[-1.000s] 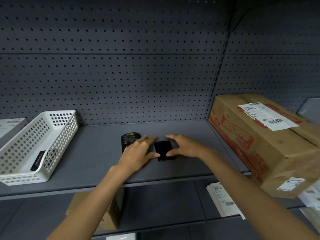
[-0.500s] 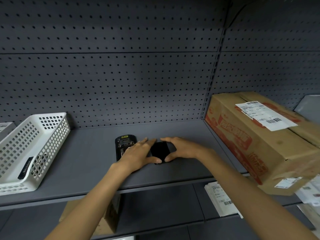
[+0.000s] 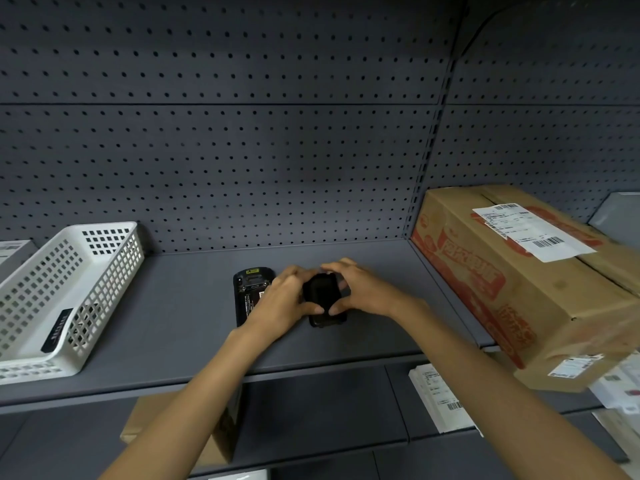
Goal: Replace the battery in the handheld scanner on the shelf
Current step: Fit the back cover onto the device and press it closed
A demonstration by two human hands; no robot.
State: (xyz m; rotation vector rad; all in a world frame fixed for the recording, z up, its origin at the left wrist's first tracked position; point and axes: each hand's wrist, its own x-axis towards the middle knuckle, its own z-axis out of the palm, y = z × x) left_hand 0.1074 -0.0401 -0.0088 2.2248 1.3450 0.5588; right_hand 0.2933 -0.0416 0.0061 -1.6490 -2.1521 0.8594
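Observation:
The black handheld scanner lies face down on the grey shelf, its back compartment open and a yellow label at its top end. Just to its right, both hands pinch a black rectangular part, either battery or cover, I cannot tell which. My left hand grips the part's left edge and covers the scanner's right side. My right hand grips its right edge and top. The part's near end rests on or just above the shelf.
A white perforated basket stands at the left of the shelf with a flat black bar inside. A large cardboard box fills the right side. Pegboard backs the shelf. Boxes and labelled packets lie on the shelf below.
Both hands have closed in on the black part, which lay flat on the shelf before. Now they pinch it from both sides and its far end is tilted up.

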